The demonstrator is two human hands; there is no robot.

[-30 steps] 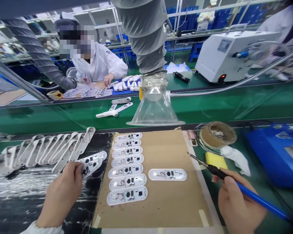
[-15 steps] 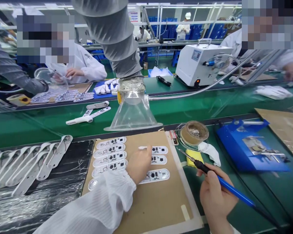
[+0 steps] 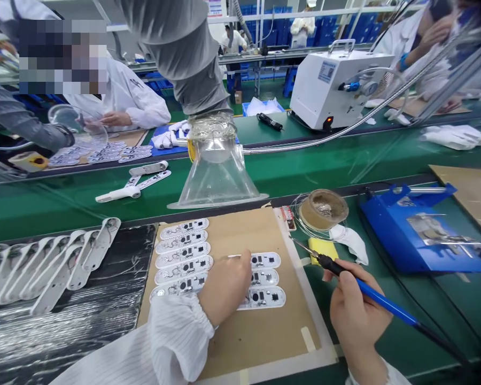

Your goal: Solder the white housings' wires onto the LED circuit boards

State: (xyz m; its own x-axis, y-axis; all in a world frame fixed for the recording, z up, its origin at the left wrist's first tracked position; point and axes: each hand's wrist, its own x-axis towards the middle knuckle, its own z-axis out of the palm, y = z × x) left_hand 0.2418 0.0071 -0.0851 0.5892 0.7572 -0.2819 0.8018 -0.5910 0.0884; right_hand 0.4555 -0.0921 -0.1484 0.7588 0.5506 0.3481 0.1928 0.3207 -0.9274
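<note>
My left hand (image 3: pixel 228 283), fingers curled, lies over the left ends of three white rounded circuit boards (image 3: pixel 268 297) on a brown board (image 3: pixel 272 339). The fingertips are hidden, but they appear to grip the boards. Beside that hand, a column of several similar circuit boards (image 3: pixel 184 249) carries black components and thin wires. A blue-handled soldering iron (image 3: pixel 369 294) is held like a pen in my right hand (image 3: pixel 355 310). Its metal tip points up and left, close to a yellow sponge (image 3: pixel 323 250) and above the green bench.
A clear fume hood (image 3: pixel 220 179) hangs over the brown board's far edge. Several white handle shells (image 3: pixel 56 267) lie at left on black wrap. Right of the board are a round tub (image 3: pixel 323 211), a wire coil and a blue stand (image 3: pixel 420 230). Co-workers sit beyond.
The right-hand circuit boards have slid toward me with my left hand and now lie closer together. The view has shifted slightly. My right hand still holds the soldering iron in nearly the same place.
</note>
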